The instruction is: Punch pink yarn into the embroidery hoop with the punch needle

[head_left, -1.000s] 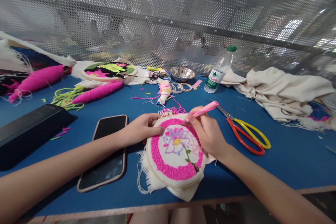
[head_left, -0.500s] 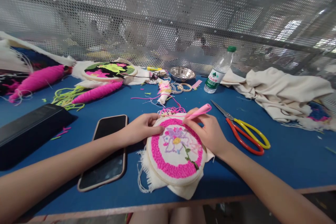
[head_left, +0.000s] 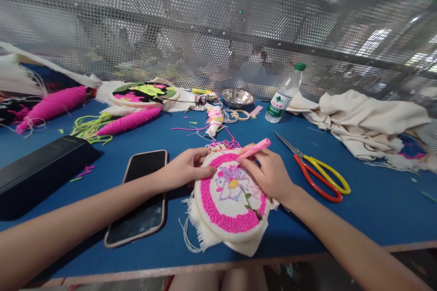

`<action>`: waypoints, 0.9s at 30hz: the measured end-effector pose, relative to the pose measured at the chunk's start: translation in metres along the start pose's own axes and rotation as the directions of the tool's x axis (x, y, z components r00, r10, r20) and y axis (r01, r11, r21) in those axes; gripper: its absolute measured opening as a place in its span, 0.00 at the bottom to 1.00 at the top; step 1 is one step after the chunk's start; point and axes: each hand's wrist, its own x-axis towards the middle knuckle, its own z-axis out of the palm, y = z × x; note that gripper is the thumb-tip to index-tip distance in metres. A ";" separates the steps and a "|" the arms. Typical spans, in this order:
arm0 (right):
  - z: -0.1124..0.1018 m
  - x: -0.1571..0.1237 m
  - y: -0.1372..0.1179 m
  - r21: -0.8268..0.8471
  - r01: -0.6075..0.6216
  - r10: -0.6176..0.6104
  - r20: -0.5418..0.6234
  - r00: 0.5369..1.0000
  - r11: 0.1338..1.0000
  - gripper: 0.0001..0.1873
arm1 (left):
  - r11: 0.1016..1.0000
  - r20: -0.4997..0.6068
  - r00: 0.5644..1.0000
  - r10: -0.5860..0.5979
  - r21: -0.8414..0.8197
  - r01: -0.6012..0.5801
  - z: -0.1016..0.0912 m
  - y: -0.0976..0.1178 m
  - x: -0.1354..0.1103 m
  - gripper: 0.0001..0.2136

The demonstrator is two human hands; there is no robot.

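Note:
A round embroidery hoop (head_left: pixel 230 200) lies on the blue table, its cloth worked with a pink ring and a purple flower. My left hand (head_left: pixel 184 170) rests on the hoop's left rim, fingers curled over the edge and holding it. My right hand (head_left: pixel 269 173) is closed around a pink punch needle (head_left: pixel 254 148), whose tip sits in the pink ring at the hoop's far side. Loose pink yarn (head_left: pixel 223 144) trails from just beyond the hoop.
A phone (head_left: pixel 139 195) lies left of the hoop, a black case (head_left: pixel 41 168) farther left. Red-and-yellow scissors (head_left: pixel 316 170) lie to the right. Pink yarn cones (head_left: pixel 128 119), another hoop (head_left: pixel 143 92), a steel bowl (head_left: pixel 237 97), a bottle (head_left: pixel 282 95) and bunched cloth (head_left: pixel 368 122) line the back.
My right hand has tipped the punch needle lower and shifted it slightly left along the pink ring. The left hand has stayed on the hoop.

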 end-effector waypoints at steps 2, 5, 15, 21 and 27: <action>-0.001 0.000 -0.001 0.048 -0.051 0.052 -0.038 0.998 0.998 0.07 | 0.998 -0.021 0.999 -0.045 -0.038 0.044 -0.001 0.001 0.001 0.13; -0.001 -0.001 0.001 0.080 -0.072 0.077 -0.059 0.995 0.994 0.08 | 0.995 -0.068 0.994 -0.081 -0.060 0.077 -0.001 0.002 0.003 0.15; -0.004 -0.001 0.007 0.097 -0.090 0.094 -0.039 0.995 0.991 0.10 | 0.995 -0.079 0.993 -0.092 -0.044 0.089 -0.001 0.001 0.003 0.12; -0.004 -0.001 0.006 0.092 -0.069 0.072 -0.027 0.997 0.993 0.08 | 0.996 -0.084 0.993 -0.082 -0.047 0.078 -0.002 0.000 0.003 0.13; -0.004 0.002 0.009 0.063 0.086 -0.087 0.014 0.996 0.994 0.05 | 0.998 -0.079 0.995 -0.064 0.004 0.064 -0.002 0.000 0.003 0.14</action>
